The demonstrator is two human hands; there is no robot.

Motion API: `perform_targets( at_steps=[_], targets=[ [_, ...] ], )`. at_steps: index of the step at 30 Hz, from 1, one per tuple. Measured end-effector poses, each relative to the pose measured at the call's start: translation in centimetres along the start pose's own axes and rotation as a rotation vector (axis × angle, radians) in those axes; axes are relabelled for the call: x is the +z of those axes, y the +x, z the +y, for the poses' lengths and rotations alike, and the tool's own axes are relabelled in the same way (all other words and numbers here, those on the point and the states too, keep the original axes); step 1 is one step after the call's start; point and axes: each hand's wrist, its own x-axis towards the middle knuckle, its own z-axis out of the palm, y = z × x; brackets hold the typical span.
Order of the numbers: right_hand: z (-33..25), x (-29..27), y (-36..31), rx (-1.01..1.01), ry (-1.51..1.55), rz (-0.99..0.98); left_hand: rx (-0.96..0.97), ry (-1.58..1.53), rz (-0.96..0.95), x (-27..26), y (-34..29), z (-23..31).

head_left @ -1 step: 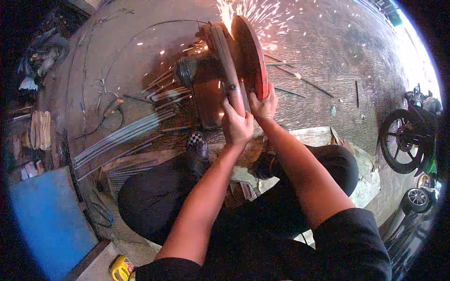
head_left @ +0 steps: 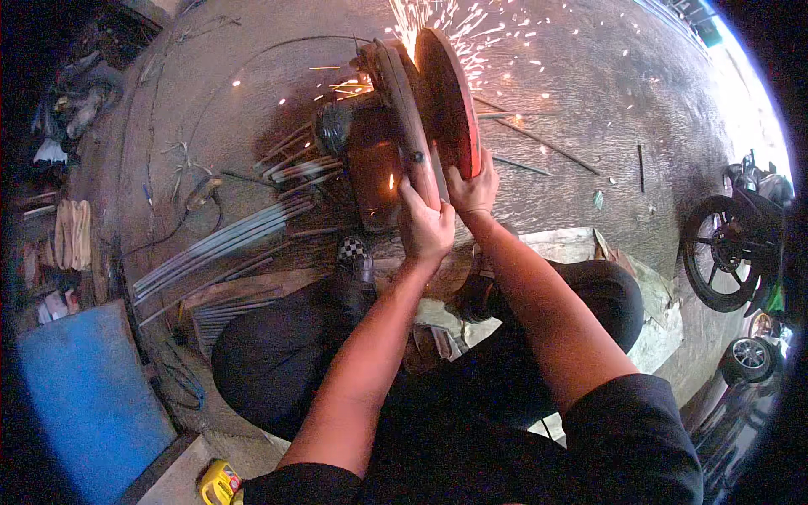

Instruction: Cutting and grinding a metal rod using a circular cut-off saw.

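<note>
My left hand (head_left: 425,225) is closed around the lower end of a long worn metal handle (head_left: 407,126) on a cut-off saw (head_left: 371,160). Just to its right, my right hand (head_left: 474,187) grips the bottom edge of a large round disc with a red rim (head_left: 459,109). The disc stands nearly upright, its dark face toward the saw. Bright sparks (head_left: 410,38) spray from the narrow gap between saw and disc, mostly up and to the right. The exact contact point is hidden.
Metal rods (head_left: 227,244) lie on the floor to the left, with thinner rods (head_left: 547,147) at the right. A motorcycle wheel (head_left: 722,252) stands far right. A blue panel (head_left: 93,404) and a yellow container (head_left: 219,482) are at lower left. My shoe (head_left: 355,255) rests below the saw.
Both hands keep nearly the same place and grip. The spray of sparks has shifted in shape, with fewer stray sparks over the left floor.
</note>
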Motion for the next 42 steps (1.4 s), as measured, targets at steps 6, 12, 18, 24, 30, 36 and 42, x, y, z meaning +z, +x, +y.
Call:
perform_targets(
  at_steps=[6,12,18,24,30,36,42],
  targets=[
    [0.4,0.3,0.0,-0.008,0.009,0.002,-0.002,0.065,-0.026,-0.1,-0.1,0.0],
    [0.4,0.4,0.0,0.001,-0.011,0.008,0.077,0.033,0.021,-0.2,0.1,0.3],
    [-0.2,0.1,-0.1,0.081,-0.025,-0.030,0.023,0.029,-0.004,-0.1,0.0,0.1],
    [-0.3,-0.1,0.0,-0.045,0.005,0.011,0.040,0.056,-0.029,-0.2,0.0,-0.2],
    [-0.4,0.0,-0.1,0.062,0.016,-0.023,0.115,0.103,-0.014,0.0,-0.1,-0.8],
    [-0.5,0.1,-0.1,-0.005,0.120,0.079,0.099,0.046,-0.012,0.0,-0.2,-0.5],
    [0.1,0.4,0.0,0.033,0.044,0.046,0.009,-0.027,-0.055,-0.1,-0.1,-0.1]
  ],
)
